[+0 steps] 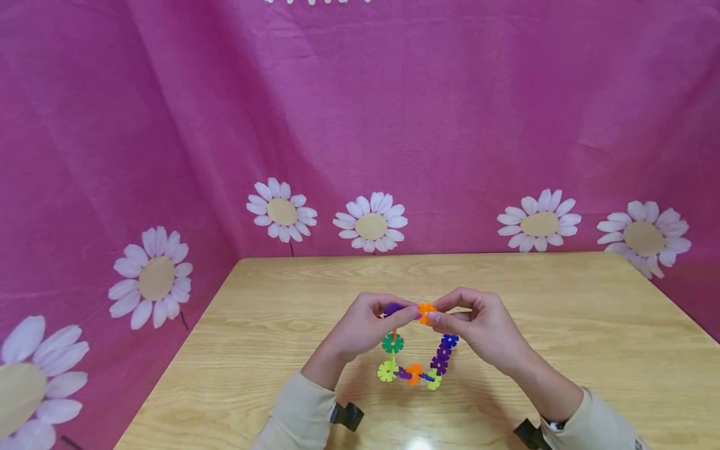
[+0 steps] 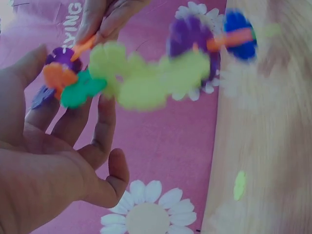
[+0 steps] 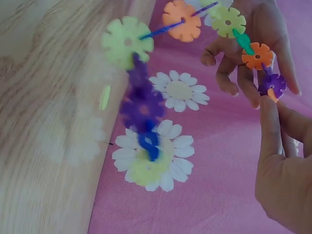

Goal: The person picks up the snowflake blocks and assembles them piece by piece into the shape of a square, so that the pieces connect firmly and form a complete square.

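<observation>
A chain of notched plastic flower discs hangs between the two hands above the table. In the head view my left hand (image 1: 360, 328) pinches the chain's upper left end, by a purple disc (image 1: 392, 309). Facing it, my right hand (image 1: 486, 328) pinches an orange disc (image 1: 425, 309) between thumb and forefinger. The orange disc meets the purple disc (image 3: 276, 86) at the fingertips in the right wrist view. Below dangle a green disc (image 1: 393, 343), a yellow-green disc (image 1: 387, 371), another orange disc (image 1: 414, 374) and several purple and blue ones.
The light wood table (image 1: 292, 281) stretches under both hands. Behind it and to the sides hangs a magenta cloth (image 1: 450, 125) printed with white daisies. Black straps with small mounts (image 1: 349, 415) sit at the wrists over beige sleeves (image 1: 304, 409).
</observation>
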`<move>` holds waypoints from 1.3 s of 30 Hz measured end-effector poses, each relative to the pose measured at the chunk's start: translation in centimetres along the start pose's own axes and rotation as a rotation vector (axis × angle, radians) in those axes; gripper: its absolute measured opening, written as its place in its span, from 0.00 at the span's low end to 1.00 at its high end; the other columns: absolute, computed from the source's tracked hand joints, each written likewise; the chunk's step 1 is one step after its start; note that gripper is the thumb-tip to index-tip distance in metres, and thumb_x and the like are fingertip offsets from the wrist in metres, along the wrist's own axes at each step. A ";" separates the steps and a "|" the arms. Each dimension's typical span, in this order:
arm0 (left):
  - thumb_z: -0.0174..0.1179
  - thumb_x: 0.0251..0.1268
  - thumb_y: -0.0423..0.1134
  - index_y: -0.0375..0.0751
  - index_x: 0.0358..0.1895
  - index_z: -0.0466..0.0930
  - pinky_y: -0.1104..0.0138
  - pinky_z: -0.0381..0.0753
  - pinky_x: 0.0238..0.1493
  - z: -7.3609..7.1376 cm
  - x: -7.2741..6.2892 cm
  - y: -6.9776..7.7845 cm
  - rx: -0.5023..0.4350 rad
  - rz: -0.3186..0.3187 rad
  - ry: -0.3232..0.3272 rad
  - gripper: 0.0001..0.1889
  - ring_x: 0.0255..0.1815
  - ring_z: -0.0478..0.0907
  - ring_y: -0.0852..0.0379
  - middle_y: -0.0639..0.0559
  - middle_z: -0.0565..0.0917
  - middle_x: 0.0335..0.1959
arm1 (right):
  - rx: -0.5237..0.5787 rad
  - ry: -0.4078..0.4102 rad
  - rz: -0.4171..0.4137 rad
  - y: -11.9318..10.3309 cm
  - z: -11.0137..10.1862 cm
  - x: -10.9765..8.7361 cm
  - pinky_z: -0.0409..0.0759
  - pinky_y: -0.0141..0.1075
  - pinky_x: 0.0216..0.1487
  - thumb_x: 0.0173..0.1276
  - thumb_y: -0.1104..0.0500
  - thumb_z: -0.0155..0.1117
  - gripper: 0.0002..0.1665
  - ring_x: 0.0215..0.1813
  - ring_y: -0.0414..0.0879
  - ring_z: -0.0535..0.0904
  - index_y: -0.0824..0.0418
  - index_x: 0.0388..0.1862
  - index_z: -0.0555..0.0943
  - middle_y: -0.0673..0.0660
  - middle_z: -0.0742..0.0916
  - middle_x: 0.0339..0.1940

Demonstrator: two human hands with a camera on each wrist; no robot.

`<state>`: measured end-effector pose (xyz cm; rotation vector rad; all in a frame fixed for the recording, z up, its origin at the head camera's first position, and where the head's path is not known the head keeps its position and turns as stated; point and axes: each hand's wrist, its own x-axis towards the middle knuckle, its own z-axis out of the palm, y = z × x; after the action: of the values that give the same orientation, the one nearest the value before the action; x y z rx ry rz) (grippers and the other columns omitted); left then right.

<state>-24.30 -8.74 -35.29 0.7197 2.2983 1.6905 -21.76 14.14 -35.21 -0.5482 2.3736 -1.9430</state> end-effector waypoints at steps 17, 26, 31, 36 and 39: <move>0.65 0.67 0.48 0.46 0.42 0.91 0.68 0.75 0.34 0.3 0.7 0.9 -0.019 -0.031 0.096 0.12 0.31 0.75 0.57 0.51 0.89 0.36 | -0.053 -0.072 -0.059 2.1 -3.4 2.3 0.85 0.37 0.50 0.74 0.55 0.62 0.19 0.48 0.42 0.88 0.70 0.53 0.80 0.57 0.89 0.46; 0.66 0.67 0.47 0.47 0.41 0.91 0.66 0.78 0.39 1.2 1.1 1.3 -0.013 -0.042 0.060 0.10 0.37 0.79 0.58 0.55 0.89 0.36 | -0.269 -0.142 0.082 9.2 -6.6 5.1 0.85 0.34 0.46 0.73 0.52 0.63 0.23 0.49 0.54 0.86 0.69 0.55 0.81 0.67 0.87 0.49; 0.66 0.67 0.47 0.46 0.41 0.91 0.68 0.74 0.33 1.6 1.4 1.7 -0.032 -0.008 0.052 0.11 0.36 0.79 0.58 0.54 0.89 0.36 | -0.487 -0.259 -0.037 9.0 -6.8 6.8 0.81 0.30 0.36 0.71 0.56 0.65 0.13 0.37 0.49 0.83 0.64 0.47 0.85 0.58 0.89 0.39; 0.65 0.67 0.46 0.45 0.42 0.91 0.70 0.72 0.30 1.9 1.6 2.1 -0.050 0.004 0.031 0.11 0.35 0.79 0.59 0.54 0.89 0.36 | -0.780 -0.387 -0.176 7.5 -6.7 8.6 0.76 0.29 0.29 0.67 0.61 0.68 0.05 0.27 0.37 0.74 0.58 0.41 0.87 0.48 0.87 0.31; 0.65 0.67 0.45 0.44 0.42 0.91 0.70 0.73 0.30 2.1 1.7 2.4 -0.063 0.006 0.023 0.10 0.35 0.79 0.60 0.54 0.89 0.36 | -0.951 -0.457 -0.257 6.7 -6.1 9.3 0.78 0.31 0.31 0.63 0.62 0.72 0.06 0.28 0.37 0.75 0.54 0.38 0.88 0.45 0.87 0.30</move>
<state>-24.19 -5.61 -33.47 0.6989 2.2487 1.7747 -33.68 18.33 -38.41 -1.1946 2.8212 -0.4728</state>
